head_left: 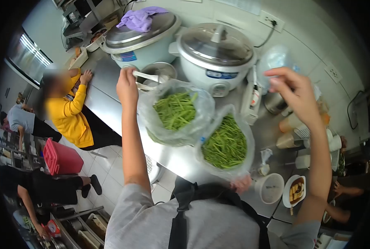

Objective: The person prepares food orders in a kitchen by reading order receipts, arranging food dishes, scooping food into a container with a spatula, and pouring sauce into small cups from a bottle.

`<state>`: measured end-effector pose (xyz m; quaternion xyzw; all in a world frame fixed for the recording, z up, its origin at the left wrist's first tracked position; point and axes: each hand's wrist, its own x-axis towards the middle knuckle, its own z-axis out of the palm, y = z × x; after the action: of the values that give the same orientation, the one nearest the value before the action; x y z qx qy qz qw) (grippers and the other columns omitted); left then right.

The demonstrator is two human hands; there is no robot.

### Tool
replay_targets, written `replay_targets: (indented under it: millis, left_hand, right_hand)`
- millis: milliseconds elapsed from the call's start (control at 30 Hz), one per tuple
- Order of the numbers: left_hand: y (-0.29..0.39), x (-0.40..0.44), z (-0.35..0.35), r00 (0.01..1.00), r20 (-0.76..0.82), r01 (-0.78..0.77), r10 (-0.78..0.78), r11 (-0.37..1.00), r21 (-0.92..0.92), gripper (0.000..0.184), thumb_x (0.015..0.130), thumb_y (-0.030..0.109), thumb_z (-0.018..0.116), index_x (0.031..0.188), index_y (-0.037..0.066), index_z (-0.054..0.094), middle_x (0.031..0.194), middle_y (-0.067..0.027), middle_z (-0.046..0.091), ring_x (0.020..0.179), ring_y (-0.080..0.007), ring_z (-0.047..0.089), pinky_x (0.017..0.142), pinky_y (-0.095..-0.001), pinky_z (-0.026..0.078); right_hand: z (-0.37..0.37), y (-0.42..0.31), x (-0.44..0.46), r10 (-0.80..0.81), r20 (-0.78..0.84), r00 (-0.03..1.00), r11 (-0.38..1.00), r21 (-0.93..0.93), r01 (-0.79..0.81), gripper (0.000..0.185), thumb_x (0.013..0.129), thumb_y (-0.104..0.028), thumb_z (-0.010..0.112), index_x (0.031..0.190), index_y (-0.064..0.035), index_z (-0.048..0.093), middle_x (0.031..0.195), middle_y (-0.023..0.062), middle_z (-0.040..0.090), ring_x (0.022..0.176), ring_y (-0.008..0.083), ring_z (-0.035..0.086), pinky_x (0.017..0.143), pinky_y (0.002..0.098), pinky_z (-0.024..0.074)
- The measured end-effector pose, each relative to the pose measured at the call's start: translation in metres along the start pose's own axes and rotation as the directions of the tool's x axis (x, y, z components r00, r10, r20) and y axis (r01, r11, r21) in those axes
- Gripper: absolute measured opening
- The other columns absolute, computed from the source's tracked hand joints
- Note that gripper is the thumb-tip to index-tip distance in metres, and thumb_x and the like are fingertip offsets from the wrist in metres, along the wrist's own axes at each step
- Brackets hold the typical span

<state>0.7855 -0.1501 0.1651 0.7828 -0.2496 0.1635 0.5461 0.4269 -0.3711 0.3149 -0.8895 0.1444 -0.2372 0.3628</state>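
Note:
Two clear plastic bags of cut green vegetables lie on the steel counter. The larger bag (174, 112) is open towards me, and the smaller bag (225, 141) sits to its right, nearer my body. My left hand (128, 83) is closed on white handles (151, 77) beside the larger bag; whether they belong to the bag or to a utensil, I cannot tell. Raised at the right, my right hand (290, 89) has its thumb and index finger slightly apart with nothing between them, near a clear plastic bag (275, 62).
Two large rice cookers (218, 45) (145, 37) stand at the back, one with a purple cloth (141, 18). A white tub (269, 188) and a dish of food (294, 191) are at the right. A person in yellow (71, 112) leans on the counter's left side.

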Motion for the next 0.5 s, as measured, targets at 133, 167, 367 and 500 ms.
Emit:
replay_targets:
  millis: [133, 167, 367, 500]
  left_hand:
    - [-0.094, 0.059, 0.015, 0.828, 0.521, -0.406, 0.206, 0.862, 0.305, 0.043, 0.074, 0.027, 0.071, 0.114, 0.014, 0.062, 0.110, -0.0157, 0.059, 0.104, -0.0339, 0.057, 0.084, -0.0428, 0.048]
    - [-0.092, 0.055, 0.018, 0.752, 0.647, -0.472, 0.124, 0.787, 0.397, 0.044, 0.074, 0.029, 0.071, 0.115, 0.013, 0.063, 0.112, -0.0130, 0.059, 0.105, -0.0340, 0.056, 0.089, -0.0423, 0.046]
    - [-0.161, 0.085, 0.071, 0.672, 0.661, -0.726, 0.334, 0.471, 0.501, 0.035, 0.074, 0.013, 0.064, 0.109, 0.021, 0.067, 0.109, -0.0077, 0.059, 0.103, -0.0277, 0.057, 0.099, -0.0566, 0.033]
    - [-0.156, 0.126, 0.076, 0.525, 0.844, -0.793, 0.108, 0.423, 0.439, 0.026, 0.071, 0.009, 0.063, 0.093, 0.020, 0.072, 0.100, -0.0087, 0.062, 0.091, -0.0260, 0.062, 0.090, -0.0497, 0.043]
  right_hand:
    - [0.106, 0.003, 0.105, -0.100, 0.191, 0.976, 0.993, -0.041, 0.110, 0.017, 0.087, -0.016, 0.060, 0.099, -0.0055, 0.068, 0.084, 0.0062, 0.069, 0.073, 0.0117, 0.062, 0.067, 0.0266, 0.0489]
    - [0.130, 0.004, 0.126, -0.107, 0.199, 0.974, 0.993, -0.025, 0.114, 0.018, 0.086, -0.016, 0.061, 0.098, -0.0057, 0.068, 0.085, 0.0071, 0.070, 0.074, 0.0136, 0.063, 0.069, 0.0283, 0.0497]
    - [0.269, 0.048, 0.218, -0.089, 0.264, 0.960, 0.994, 0.079, 0.070, 0.020, 0.085, -0.016, 0.061, 0.100, -0.0059, 0.068, 0.089, 0.0076, 0.069, 0.079, 0.0176, 0.064, 0.074, 0.0312, 0.0500]
    - [0.321, 0.061, 0.216, -0.195, 0.344, 0.919, 0.962, -0.117, 0.248, 0.019, 0.081, -0.013, 0.061, 0.098, -0.0062, 0.067, 0.090, 0.0106, 0.067, 0.085, 0.0255, 0.063, 0.079, 0.0366, 0.0487]
